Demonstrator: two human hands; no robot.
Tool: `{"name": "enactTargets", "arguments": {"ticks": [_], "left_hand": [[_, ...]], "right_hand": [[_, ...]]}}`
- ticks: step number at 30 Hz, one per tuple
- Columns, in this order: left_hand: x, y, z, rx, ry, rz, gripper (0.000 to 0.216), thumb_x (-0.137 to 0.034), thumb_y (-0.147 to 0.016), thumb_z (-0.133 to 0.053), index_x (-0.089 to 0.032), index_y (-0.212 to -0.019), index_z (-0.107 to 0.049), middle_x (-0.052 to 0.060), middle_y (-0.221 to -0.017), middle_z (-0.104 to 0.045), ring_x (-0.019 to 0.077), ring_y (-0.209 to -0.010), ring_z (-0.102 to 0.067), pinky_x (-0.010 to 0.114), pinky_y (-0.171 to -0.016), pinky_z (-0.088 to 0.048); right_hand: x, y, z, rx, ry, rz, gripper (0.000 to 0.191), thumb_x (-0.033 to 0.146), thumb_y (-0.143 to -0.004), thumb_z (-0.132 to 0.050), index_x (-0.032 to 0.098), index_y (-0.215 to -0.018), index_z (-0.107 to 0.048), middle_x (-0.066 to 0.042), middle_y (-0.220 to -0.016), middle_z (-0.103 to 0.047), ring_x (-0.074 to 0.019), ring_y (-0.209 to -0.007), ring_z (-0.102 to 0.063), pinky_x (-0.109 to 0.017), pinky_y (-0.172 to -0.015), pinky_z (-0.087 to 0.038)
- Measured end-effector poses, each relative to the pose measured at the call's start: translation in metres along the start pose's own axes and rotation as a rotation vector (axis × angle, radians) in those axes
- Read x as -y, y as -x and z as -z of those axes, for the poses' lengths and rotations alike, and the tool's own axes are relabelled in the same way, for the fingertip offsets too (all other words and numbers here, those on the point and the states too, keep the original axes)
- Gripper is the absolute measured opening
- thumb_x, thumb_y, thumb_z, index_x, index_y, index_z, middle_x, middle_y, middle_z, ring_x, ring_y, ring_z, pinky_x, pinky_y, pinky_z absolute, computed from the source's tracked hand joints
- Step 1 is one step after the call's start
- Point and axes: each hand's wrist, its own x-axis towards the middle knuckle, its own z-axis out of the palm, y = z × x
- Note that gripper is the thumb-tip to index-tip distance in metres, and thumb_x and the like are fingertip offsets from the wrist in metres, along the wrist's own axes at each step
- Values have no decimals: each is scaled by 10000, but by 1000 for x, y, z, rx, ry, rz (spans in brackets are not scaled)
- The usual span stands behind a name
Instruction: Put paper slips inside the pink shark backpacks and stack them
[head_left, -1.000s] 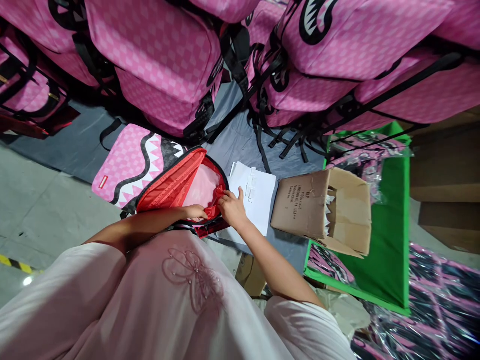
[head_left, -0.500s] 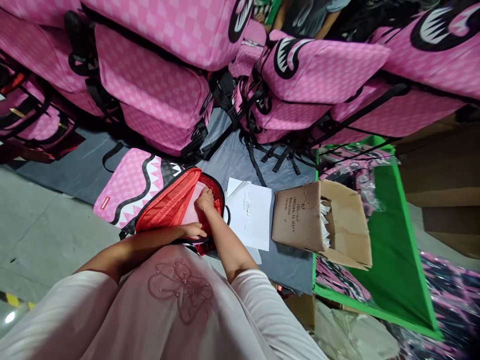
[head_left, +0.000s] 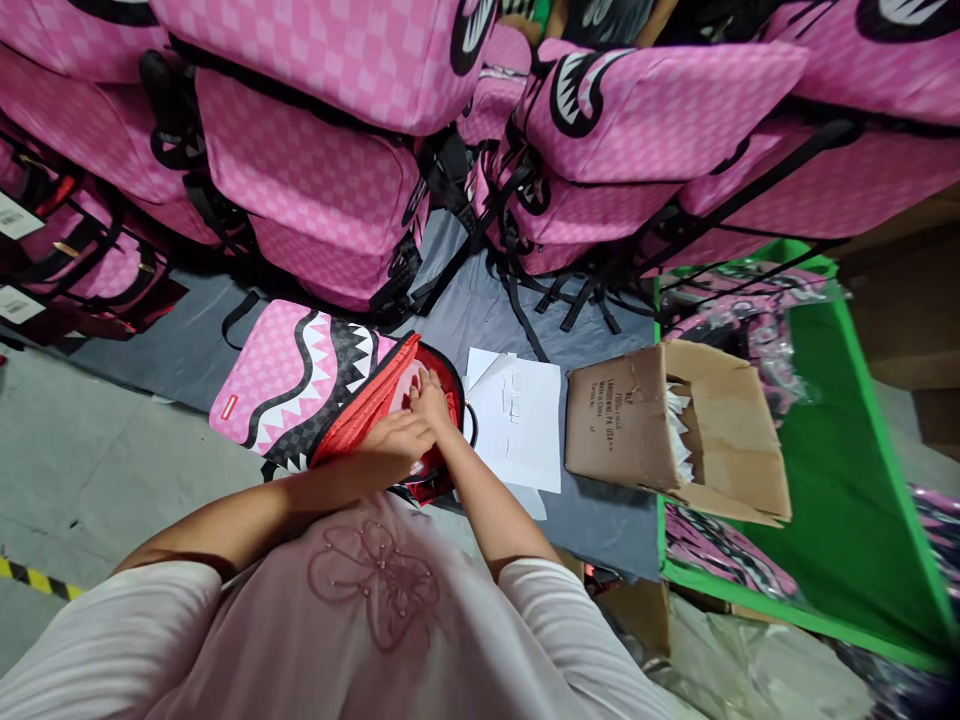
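Note:
A pink checkered backpack [head_left: 289, 375] with a shark-mouth print lies on a grey mat [head_left: 480, 300] in front of me, its red-lined main pocket open. My left hand [head_left: 397, 440] rests on the near red edge of the opening, fingers curled over it. My right hand [head_left: 431, 395] reaches into the pocket beside it, fingers bent against the lining; what they hold, if anything, is hidden. Right of the bag lies a white sheet [head_left: 521, 420] with small white labels on it.
Stacks of pink backpacks [head_left: 322, 190] with black straps fill the back. An open cardboard box [head_left: 622, 420] with white tags inside lies on its side, right of the sheet. A green bin [head_left: 832, 480] with plastic-wrapped items stands further right. Bare concrete floor [head_left: 90, 470] is on the left.
My right hand left the bag's right edge by the sheet and went into the pocket. My left hand slid up toward it, and the red flap has closed in.

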Motion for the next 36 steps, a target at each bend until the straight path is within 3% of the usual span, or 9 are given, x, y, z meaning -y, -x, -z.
{"name": "enactTargets", "arguments": {"ticks": [4, 6, 8, 12, 16, 19, 24, 31, 36], "left_hand": [[-9, 48, 65, -584, -436, -80, 508, -197, -956, -445, -235, -1461, -484, 126, -1637, -304, 351, -1513, -235, 551, -1187, -298], [-3, 63, 91, -760, -495, 65, 578, -247, -924, -533, -228, -1495, -440, 151, -1659, -233, 397, -1471, -290, 587, -1132, -344], [11, 68, 109, -849, -424, 242, 634, -304, -866, -627, -224, -1474, -467, 175, -1613, -328, 420, -1385, -392, 598, -1079, -378], [56, 62, 123, -732, 236, 468, 410, -448, -753, -692, -168, -1052, -688, 119, -1019, -720, 312, -967, -643, 395, -815, -517], [85, 62, 124, -638, 551, 506, 415, -585, -688, -670, -182, -739, -584, 7, -623, -604, 162, -549, -553, 260, -534, -434], [86, 64, 123, -605, 676, 472, 422, -567, -632, -717, -191, -730, -551, -7, -617, -599, 137, -511, -533, 252, -518, -431], [77, 61, 120, -560, 795, 405, 429, -509, -592, -785, -159, -764, -606, 9, -670, -644, 141, -560, -570, 256, -549, -451], [87, 63, 121, -589, 866, 372, 475, -524, -514, -812, -161, -736, -601, -8, -650, -626, 130, -558, -546, 251, -552, -435], [93, 62, 122, -591, 893, 373, 488, -526, -485, -823, -167, -726, -597, 6, -650, -640, 135, -546, -551, 247, -531, -420]], "right_hand": [[8, 22, 7, -132, -160, 186, 494, 182, -962, -402, 144, -1443, -511, -151, -1447, -561, -219, -1331, -535, -369, -1122, -414], [18, 30, 7, -152, -222, 231, 498, 171, -965, -404, 160, -1452, -509, -129, -1427, -588, -196, -1307, -557, -348, -1111, -428], [28, 35, 6, -142, -273, 250, 501, 161, -963, -413, 172, -1455, -509, -113, -1421, -598, -184, -1285, -578, -327, -1084, -453], [45, 40, 8, -139, -401, 265, 477, 161, -956, -429, 152, -1422, -537, -118, -1413, -603, -187, -1261, -596, -309, -1071, -461], [59, 58, 8, -176, -427, 332, 355, 184, -960, -432, 165, -1245, -644, -116, -1238, -693, -208, -1131, -653, -324, -1006, -497], [75, 85, 1, -104, -410, 475, 246, 246, -985, -469, 195, -1128, -661, -79, -1074, -718, -193, -997, -675, -303, -927, -517], [111, 121, -16, -25, -242, 559, 326, 362, -993, -550, 197, -1272, -581, -93, -1125, -676, -200, -993, -654, -277, -844, -507], [129, 124, -21, 16, -29, 610, 192, 238, -1017, -432, 196, -1039, -618, -65, -974, -647, -182, -856, -615, -255, -676, -427], [130, 124, -24, 13, -54, 589, 245, 273, -1023, -437, 184, -1215, -561, -82, -1076, -658, -192, -926, -630, -266, -704, -429]]}}
